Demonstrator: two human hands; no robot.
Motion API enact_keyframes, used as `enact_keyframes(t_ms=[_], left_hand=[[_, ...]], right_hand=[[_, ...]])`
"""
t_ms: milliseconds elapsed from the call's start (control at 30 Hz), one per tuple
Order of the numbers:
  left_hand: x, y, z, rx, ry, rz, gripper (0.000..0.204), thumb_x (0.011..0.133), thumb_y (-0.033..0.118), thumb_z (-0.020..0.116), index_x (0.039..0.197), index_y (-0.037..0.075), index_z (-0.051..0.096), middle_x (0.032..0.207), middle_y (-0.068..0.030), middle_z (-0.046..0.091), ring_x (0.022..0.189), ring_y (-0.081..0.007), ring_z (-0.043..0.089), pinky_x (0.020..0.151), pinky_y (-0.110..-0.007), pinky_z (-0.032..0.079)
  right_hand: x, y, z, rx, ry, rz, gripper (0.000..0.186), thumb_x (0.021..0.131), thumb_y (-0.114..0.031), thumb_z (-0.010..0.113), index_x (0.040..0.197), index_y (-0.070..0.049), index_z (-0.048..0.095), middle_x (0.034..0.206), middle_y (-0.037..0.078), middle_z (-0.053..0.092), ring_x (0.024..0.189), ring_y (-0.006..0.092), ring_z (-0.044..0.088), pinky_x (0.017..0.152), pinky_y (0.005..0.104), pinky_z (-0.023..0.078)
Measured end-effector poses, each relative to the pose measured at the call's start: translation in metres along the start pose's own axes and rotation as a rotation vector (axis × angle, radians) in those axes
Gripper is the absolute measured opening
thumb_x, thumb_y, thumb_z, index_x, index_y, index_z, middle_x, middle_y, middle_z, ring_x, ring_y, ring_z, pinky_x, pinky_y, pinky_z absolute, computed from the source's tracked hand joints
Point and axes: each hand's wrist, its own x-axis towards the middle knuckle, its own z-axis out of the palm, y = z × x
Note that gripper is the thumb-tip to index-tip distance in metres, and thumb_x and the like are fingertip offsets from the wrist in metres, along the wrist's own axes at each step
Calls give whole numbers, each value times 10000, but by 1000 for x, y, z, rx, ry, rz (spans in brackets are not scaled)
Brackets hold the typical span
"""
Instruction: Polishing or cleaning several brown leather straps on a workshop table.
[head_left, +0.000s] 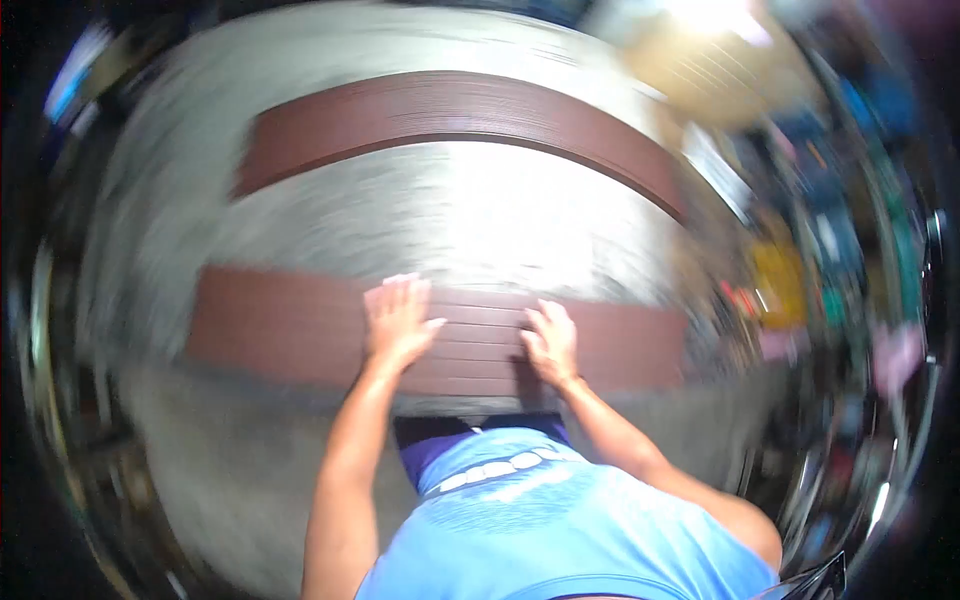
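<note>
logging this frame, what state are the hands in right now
Left hand: open, over the near brown plank, contact unclear.
Right hand: open, over it, contact unclear.

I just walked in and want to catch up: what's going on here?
Someone in a blue shirt has both bare hands over the nearer brown board: the left hand at its far edge, the right hand right of its middle. Firm contact is hard to judge. The farther brown board lies untouched on the grey surface.

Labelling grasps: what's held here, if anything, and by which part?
Nothing visibly gripped: left hand and right hand are palm-down over the nearer long, flat, reddish-brown grooved board; whether they touch it is unclear.
</note>
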Motion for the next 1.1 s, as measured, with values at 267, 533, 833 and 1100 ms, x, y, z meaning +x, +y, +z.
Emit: enact_keyframes(t_ms=[267,533,833,1100], left_hand=[[29,111,66,217,-4,193,805,945,495,507,1532,17,235,1612,-176,183,1499,-369,84,1173,-599,24],[42,242,97,307,-141,280,829,915,616,464,1543,112,265,1621,-85,205,1501,-345,106,1165,-630,23],[39,227,87,221,-115,250,800,895,552,556,1527,133,301,1603,-111,238,1490,-348,143,1162,-622,60],[29,177,86,293,-25,137,852,867,637,535,1542,182,284,1617,-121,198,1496,-338,125,1181,-587,66]], right_hand=[[-108,228,-99,-247,435,506,359,881,-250,641,1204,-92,633,1325,149,527,1197,388,484,1026,509,388],[-130,380,-181,-256,372,821,353,926,-165,616,1278,-140,599,1343,90,525,1215,350,482,993,480,443],[-114,395,-174,-127,392,763,234,927,-75,554,1126,-96,675,1061,141,596,1032,345,570,895,444,478],[-62,275,-55,-426,290,493,477,948,-296,502,1290,36,509,1430,231,431,1380,420,328,1152,553,205]])
